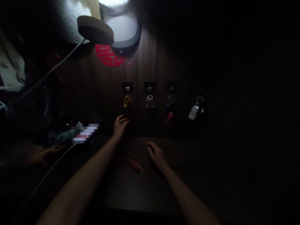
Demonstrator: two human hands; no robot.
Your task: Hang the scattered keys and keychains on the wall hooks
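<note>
**L hand [120, 126]:** raised to wall, just below yellow key clip [127, 101]; fingers loosely curled, moderately parted, nothing seen held; contact w/ clip can't be told in the dark.

**R hand [156, 155]:** kept low over dark tabletop [140, 193], below 2nd set; fingers curled down, narrow; whether anything is held can't be told.

**Key sets:** 4 counted, hung in a row on dark wood wall panel [150, 62], L to R from the person's view.

**Set 1:** yellow key clip w/ dark items below, nearest L hand.

**Set 2:** silver key bunch [149, 102], approx. 4–5 keys, exact count unclear.

**Set 3:** dark keyring w/ red tag [169, 117] & blue bit, partly lost in shadow.

**Set 4:** keyring w/ silver-white fob [193, 112], farthest from L hand.

**Hooks:** 3 black square hook plates [149, 87] seen above sets 1–3; a 4th above set 4 too dark to confirm.

**On table:** 1 red leaf-shaped item [137, 165] between hands, lower than both.

**Wall above:** red paper-cut character [109, 55], partly covered by round lamp head [95, 30].

**L side:** pixelated object [85, 132] beside L hand; white cable [53, 68] runs up to lamp head.
</note>
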